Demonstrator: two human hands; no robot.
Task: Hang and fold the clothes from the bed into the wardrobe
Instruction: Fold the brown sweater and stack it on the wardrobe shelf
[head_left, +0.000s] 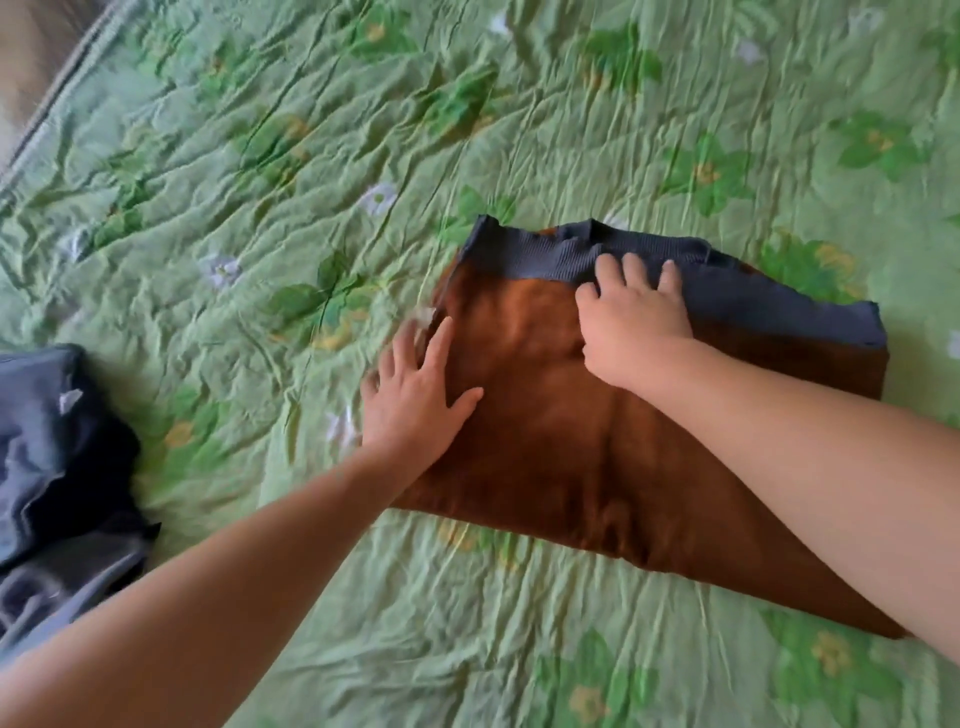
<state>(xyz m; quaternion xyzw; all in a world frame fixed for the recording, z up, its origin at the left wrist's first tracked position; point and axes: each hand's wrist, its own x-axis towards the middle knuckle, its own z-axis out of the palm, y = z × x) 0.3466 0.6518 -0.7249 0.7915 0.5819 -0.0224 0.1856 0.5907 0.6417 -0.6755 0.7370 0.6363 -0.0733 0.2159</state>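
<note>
The bed is covered by a green floral bedspread, thin, quilted and heavily creased, so it gives a soft, slightly uneven surface to fold on. On it, right of centre, lies the brown garment, spread flat in a rough rectangle that narrows toward the person. Its surface looks fuzzy and fleece-like, thick but limp. It should be light, hold no shape of its own, and tend to drag on the bedspread rather than slide. At the left edge of the view sits a crumpled heap of dark blue-grey clothes, well apart from the brown piece and not yet sorted.

Along the far edge of the brown garment runs a grey ribbed band, stretchy knit, probably a waistband. It is the firmest part and the likeliest place to take hold, with the opposite end as the second hold for a fold in half.

The left hand lies flat with fingers spread on the garment's left edge, partly over the bedspread, and is blurred. The right hand presses palm down where the brown fabric meets the band, fingers resting on the ribbing. Neither hand pinches anything.
</note>
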